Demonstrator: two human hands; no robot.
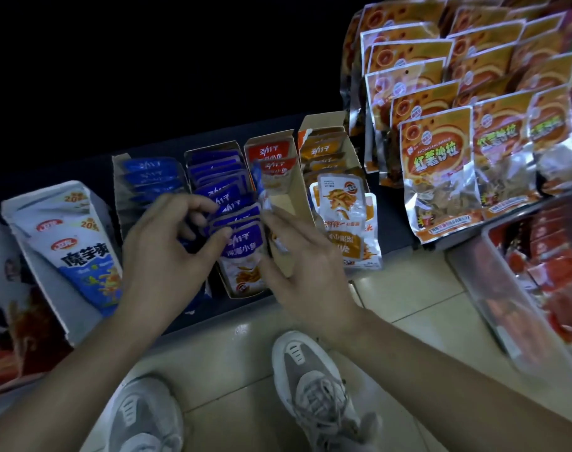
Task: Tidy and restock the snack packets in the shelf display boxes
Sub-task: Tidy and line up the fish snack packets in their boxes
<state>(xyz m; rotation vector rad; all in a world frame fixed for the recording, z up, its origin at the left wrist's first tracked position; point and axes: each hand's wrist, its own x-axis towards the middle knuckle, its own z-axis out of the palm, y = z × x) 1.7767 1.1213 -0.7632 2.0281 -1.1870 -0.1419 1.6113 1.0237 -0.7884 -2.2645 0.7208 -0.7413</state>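
Several cardboard display boxes stand in a row on a low dark shelf [245, 303]. My left hand [170, 246] grips the purple packets [243, 246] in the middle box, fingers curled behind the stack and thumb on the front one. My right hand [305, 275] reaches in beside it with fairly straight fingers. Its fingertips press a loose blue-and-white packet [260, 182] against the wall of the red packets' box [289, 203]. That box holds only a few red packets [271, 158] at its back. A box of blue packets [147, 177] is behind my left hand.
An orange packets' box [323, 148] has loose orange packets [343, 203] leaning at its front. Large foil snack bags [437, 164] hang at the right above a clear bin of red packets [558, 275]. A white-and-blue carton [79, 243] stands left. My shoes [310, 380] are on the tiled floor.
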